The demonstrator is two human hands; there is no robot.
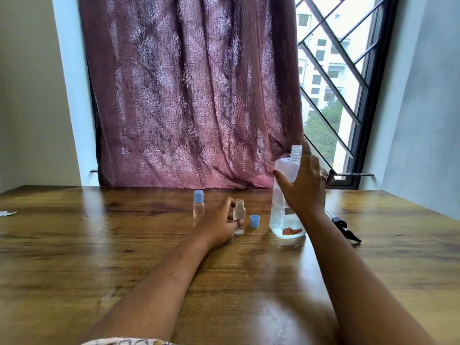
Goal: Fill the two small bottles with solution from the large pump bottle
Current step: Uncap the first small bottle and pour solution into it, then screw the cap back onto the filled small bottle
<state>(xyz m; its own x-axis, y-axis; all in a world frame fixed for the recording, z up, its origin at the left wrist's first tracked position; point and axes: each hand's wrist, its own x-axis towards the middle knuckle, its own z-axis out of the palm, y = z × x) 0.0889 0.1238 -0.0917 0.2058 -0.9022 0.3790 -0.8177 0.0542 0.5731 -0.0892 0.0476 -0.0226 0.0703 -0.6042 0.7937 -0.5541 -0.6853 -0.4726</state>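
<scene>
The large clear bottle (280, 212) stands on the wooden table (99, 245) right of centre, with its neck uncapped and some clear liquid in its lower part. My right hand (303, 188) is spread against its side, thumb across the front and fingers pointing up, not closed around it. The black pump head (344, 229) with its tube lies on the table just right of my right arm. My left hand (219, 225) grips a small uncapped clear bottle (239, 217), which stands upright. Its blue cap (254, 221) lies beside it. A second small bottle (198, 207), with a blue cap on, stands to the left.
A maroon patterned curtain (194, 95) hangs behind the table's far edge, beside a barred window (331, 83). A small pale scrap (7, 212) lies at the table's left edge.
</scene>
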